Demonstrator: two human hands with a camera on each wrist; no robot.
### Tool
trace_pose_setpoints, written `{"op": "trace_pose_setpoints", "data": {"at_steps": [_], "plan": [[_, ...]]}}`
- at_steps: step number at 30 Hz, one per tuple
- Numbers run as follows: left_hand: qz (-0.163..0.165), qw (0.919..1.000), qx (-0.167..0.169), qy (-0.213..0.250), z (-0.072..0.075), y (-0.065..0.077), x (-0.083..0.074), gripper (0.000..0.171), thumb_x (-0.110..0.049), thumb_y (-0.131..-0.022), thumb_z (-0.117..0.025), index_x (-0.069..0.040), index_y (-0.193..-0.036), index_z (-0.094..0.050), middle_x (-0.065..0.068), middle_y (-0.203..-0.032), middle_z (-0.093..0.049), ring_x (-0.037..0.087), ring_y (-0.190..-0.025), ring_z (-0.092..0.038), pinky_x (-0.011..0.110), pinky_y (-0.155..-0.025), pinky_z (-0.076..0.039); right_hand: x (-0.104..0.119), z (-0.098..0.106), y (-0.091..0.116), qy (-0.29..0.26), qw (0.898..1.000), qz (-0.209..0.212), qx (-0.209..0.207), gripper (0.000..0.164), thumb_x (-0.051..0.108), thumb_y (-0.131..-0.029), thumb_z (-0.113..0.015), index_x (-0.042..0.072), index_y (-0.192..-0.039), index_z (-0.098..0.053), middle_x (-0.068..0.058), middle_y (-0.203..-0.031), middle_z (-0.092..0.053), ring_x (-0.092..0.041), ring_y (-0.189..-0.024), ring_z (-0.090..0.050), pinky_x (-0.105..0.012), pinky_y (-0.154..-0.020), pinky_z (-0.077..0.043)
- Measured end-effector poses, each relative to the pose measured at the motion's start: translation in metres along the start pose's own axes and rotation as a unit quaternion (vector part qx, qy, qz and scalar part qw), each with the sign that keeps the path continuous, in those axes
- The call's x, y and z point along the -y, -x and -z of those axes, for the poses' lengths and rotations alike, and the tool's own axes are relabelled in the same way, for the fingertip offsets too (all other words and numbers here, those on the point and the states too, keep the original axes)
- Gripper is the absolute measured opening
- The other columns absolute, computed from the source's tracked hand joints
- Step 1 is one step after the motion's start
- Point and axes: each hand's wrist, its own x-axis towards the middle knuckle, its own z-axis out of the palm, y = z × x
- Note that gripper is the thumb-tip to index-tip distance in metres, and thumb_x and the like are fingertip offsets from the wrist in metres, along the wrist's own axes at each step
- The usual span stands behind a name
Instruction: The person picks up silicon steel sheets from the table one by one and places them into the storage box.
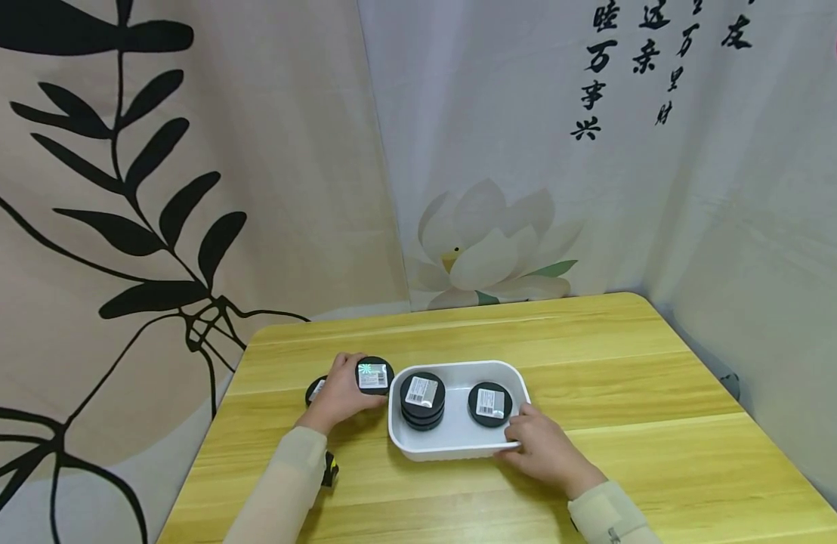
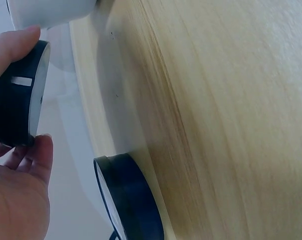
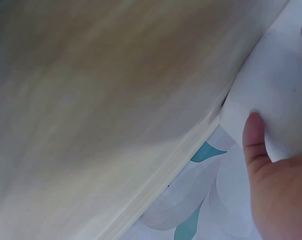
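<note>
My left hand [image 1: 342, 394] pinches a black disc [image 1: 374, 376] with a white barcode label, thumb on one side of its edge and fingers on the other. It is raised above the table, right at the left rim of the white tray [image 1: 452, 455]. Inside the tray, several like discs form a stack [image 1: 422, 400] at the left, and a single disc [image 1: 489, 404] lies at the right. My right hand [image 1: 544, 449] grips the tray's near right corner; in the right wrist view its thumb [image 3: 254, 135] lies against the outer wall.
Another black disc [image 2: 130, 197] lies on the table left of my left hand, partly hidden by it in the head view. The wooden table [image 1: 595, 363] reaches back to printed curtains [image 1: 310, 189]. A small black-and-yellow item [image 1: 331, 470] shows beside the left sleeve.
</note>
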Motion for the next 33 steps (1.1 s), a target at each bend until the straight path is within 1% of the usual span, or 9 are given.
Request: {"op": "trace_pose_setpoints", "data": {"at_steps": [4, 9, 16, 22, 29, 33], "plan": [[-0.004, 0.9999, -0.009, -0.012, 0.002, 0.001, -0.001, 0.103, -0.053, -0.049, -0.084, -0.014, -0.133, -0.039, 0.003, -0.119, -0.037, 0.021, -0.095, -0.05, 0.042, -0.084, -0.043, 0.0, 0.0, 0.0, -0.001, 1.0, -0.006, 0.008, 0.025, 0.042, -0.07, -0.075, 0.028, -0.061, -0.056, 0.02, -0.069, -0.046, -0.008, -0.075, -0.038, -0.025, -0.064, -0.038], [-0.006, 0.9998, -0.017, -0.006, 0.005, 0.001, -0.005, 0.1, -0.048, -0.051, -0.085, -0.014, -0.134, -0.038, 0.004, -0.119, -0.037, 0.023, -0.099, -0.048, 0.043, -0.085, -0.042, 0.0, 0.0, 0.001, -0.001, 1.0, -0.011, 0.013, 0.025, 0.043, -0.07, -0.075, 0.028, -0.062, -0.056, 0.02, -0.07, -0.047, -0.008, -0.076, -0.038, -0.026, -0.064, -0.038], [-0.022, 0.9994, -0.026, 0.002, 0.007, 0.0, -0.009, 0.1, -0.043, -0.052, -0.086, -0.012, -0.134, -0.038, 0.005, -0.119, -0.037, 0.023, -0.1, -0.047, 0.043, -0.086, -0.042, 0.0, 0.0, 0.001, -0.002, 1.0, -0.013, 0.016, 0.025, 0.043, -0.07, -0.075, 0.028, -0.061, -0.056, 0.02, -0.07, -0.046, -0.008, -0.076, -0.038, -0.026, -0.064, -0.038], [-0.041, 0.9986, -0.033, 0.003, 0.01, -0.001, -0.016, 0.099, -0.045, -0.053, -0.085, -0.013, -0.134, -0.039, 0.004, -0.118, -0.036, 0.023, -0.101, -0.046, 0.042, -0.087, -0.041, 0.0, 0.001, 0.001, -0.003, 1.0, -0.013, 0.011, 0.024, 0.042, -0.07, -0.075, 0.028, -0.062, -0.057, 0.02, -0.071, -0.047, -0.008, -0.076, -0.038, -0.026, -0.064, -0.038], [-0.038, 0.9987, -0.032, 0.008, 0.011, 0.0, -0.025, 0.099, -0.047, -0.052, -0.085, -0.016, -0.134, -0.038, 0.001, -0.118, -0.036, 0.021, -0.1, -0.045, 0.042, -0.086, -0.042, 0.0, 0.0, 0.001, 0.002, 1.0, 0.002, -0.008, 0.027, 0.04, -0.068, -0.077, 0.028, -0.06, -0.054, 0.02, -0.068, -0.044, -0.007, -0.074, -0.037, -0.025, -0.063, -0.037], [-0.041, 0.9987, -0.03, 0.01, 0.011, 0.001, -0.029, 0.098, -0.047, -0.053, -0.084, -0.016, -0.134, -0.038, 0.0, -0.118, -0.036, 0.02, -0.1, -0.045, 0.041, -0.086, -0.042, 0.001, 0.0, 0.001, 0.001, 1.0, 0.0, -0.006, 0.027, 0.04, -0.068, -0.077, 0.028, -0.06, -0.054, 0.02, -0.068, -0.044, -0.007, -0.074, -0.037, -0.025, -0.063, -0.037]]}}
